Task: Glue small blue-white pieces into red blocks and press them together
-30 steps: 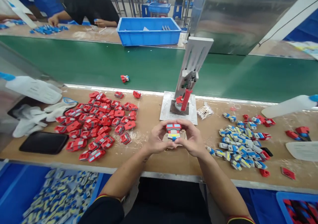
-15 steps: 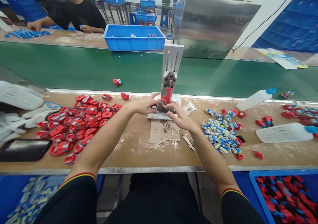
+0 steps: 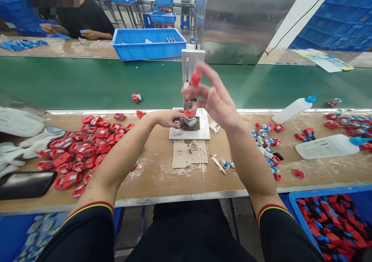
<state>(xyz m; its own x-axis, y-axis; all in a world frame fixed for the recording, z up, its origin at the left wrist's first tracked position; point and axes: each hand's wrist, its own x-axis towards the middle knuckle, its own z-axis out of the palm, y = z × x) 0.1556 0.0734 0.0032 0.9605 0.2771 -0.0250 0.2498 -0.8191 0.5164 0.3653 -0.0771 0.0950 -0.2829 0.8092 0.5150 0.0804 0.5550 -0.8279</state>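
A metal hand press (image 3: 193, 55) stands at the bench's middle, with a red-handled lever (image 3: 196, 78) pointing towards me. My right hand (image 3: 216, 99) is raised at that lever, blurred; its fingers lie loosely above and below the red grip. Low at the press, my left hand (image 3: 167, 119) has its fingertips on a red plastic part (image 3: 190, 113) above a pale round seat (image 3: 190, 121). The plunger is close over this part; whether they touch I cannot tell. Beneath my left fingers another small dark and red piece (image 3: 176, 120) is partly hidden.
Red parts (image 3: 87, 146) are heaped at left, beside a phone (image 3: 27, 184). Blue-white pieces (image 3: 266, 142) lie at right, partly behind my forearm, near glue bottles (image 3: 328, 150). Cardboard (image 3: 186, 159) and a craft knife (image 3: 217, 164) lie in front. A co-worker (image 3: 90, 16) sits across the green belt (image 3: 87, 76).
My right hand has risen from the press base, and the red lever has swung up from hanging down. My left hand stays low at the press. The view has shifted slightly.
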